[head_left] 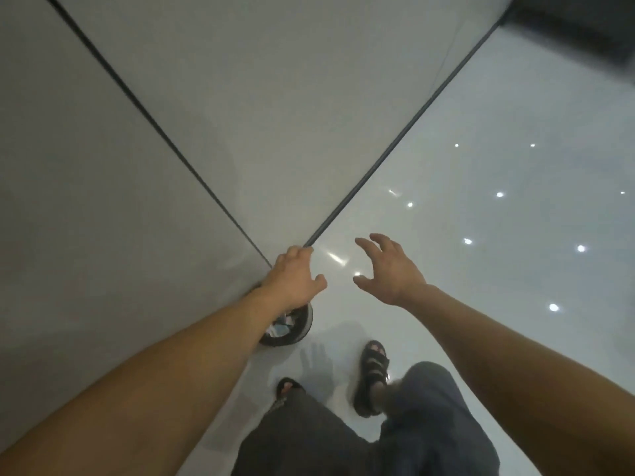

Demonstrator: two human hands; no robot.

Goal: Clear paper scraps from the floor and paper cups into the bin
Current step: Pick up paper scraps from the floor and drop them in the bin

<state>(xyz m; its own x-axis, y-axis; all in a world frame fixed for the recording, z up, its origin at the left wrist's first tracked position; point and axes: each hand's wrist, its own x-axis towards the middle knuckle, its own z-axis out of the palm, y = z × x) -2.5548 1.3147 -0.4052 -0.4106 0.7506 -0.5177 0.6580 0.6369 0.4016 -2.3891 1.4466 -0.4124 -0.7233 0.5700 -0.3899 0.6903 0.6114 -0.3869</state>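
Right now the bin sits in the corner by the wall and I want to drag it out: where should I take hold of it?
Probably the dark rim of the bin, on the side away from the wall, coming down from above with the right hand. Its mouth opens upward, the wall stands close behind, and the left forearm covers part of the rim.

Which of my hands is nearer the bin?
The left hand: its forearm crosses over the bin, while the right hand hangs over shiny floor.
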